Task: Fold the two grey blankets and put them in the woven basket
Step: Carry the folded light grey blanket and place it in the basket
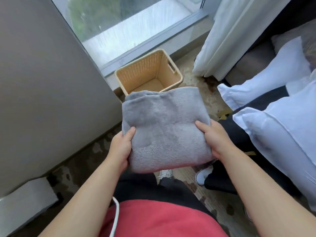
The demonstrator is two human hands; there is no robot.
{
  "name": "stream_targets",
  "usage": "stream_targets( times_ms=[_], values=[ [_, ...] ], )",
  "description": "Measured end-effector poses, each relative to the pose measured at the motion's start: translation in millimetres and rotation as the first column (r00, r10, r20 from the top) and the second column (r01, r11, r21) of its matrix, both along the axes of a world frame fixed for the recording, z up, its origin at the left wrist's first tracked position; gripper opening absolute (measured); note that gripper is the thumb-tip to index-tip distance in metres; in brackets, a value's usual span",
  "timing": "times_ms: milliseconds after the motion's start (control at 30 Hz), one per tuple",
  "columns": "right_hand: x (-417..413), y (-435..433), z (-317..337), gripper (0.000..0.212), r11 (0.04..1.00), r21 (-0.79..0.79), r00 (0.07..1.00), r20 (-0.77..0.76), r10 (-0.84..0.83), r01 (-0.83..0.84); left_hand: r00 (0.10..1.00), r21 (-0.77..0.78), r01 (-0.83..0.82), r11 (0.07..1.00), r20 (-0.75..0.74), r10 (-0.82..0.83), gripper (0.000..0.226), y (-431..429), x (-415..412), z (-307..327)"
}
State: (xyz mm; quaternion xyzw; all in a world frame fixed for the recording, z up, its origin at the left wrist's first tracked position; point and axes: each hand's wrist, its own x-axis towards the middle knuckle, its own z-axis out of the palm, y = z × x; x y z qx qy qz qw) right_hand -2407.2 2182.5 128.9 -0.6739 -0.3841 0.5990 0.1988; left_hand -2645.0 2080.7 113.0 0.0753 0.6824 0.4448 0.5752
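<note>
A folded grey blanket [164, 129] hangs in the air in front of me, held flat between both hands. My left hand [120, 147] grips its left edge, thumb on top. My right hand [215, 137] grips the right edge the same way. Just beyond the blanket's far edge stands the tan woven basket [136, 69] on the floor by the window; its inside shows only a bare bottom. Only one grey blanket is in view.
A grey wall or cabinet panel [47, 93] rises at the left. White curtains [227, 35] hang at the right of the window. White pillows [277, 134] lie on a dark seat at the right. My shoes [203, 175] stand on the patterned carpet below the blanket.
</note>
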Motion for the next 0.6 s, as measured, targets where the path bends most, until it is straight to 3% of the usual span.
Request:
stream_targets(
  times_ms=[300, 467, 600],
  values=[
    [-81.4, 133.3, -20.6, 0.018, 0.996, -0.077, 0.995, 0.09, 0.047, -0.04, 0.995, -0.089, -0.015, 0.996, 0.093, 0.023, 0.024, 121.6, -72.4, -28.0],
    [-132.1, 205.7, -46.1, 0.005, 0.995, -0.084, 0.99, 0.129, 0.065, -0.055, 0.977, -0.313, -0.066, 0.947, 0.174, 0.125, 0.022, 192.2, -111.0, -56.0],
    [-152.3, 248.0, -67.3, 0.02, 0.989, -0.121, 0.976, 0.192, 0.105, -0.083, 0.965, -0.402, -0.051, 0.914, 0.215, 0.148, 0.02, 234.2, -129.6, -74.2]
  ],
)
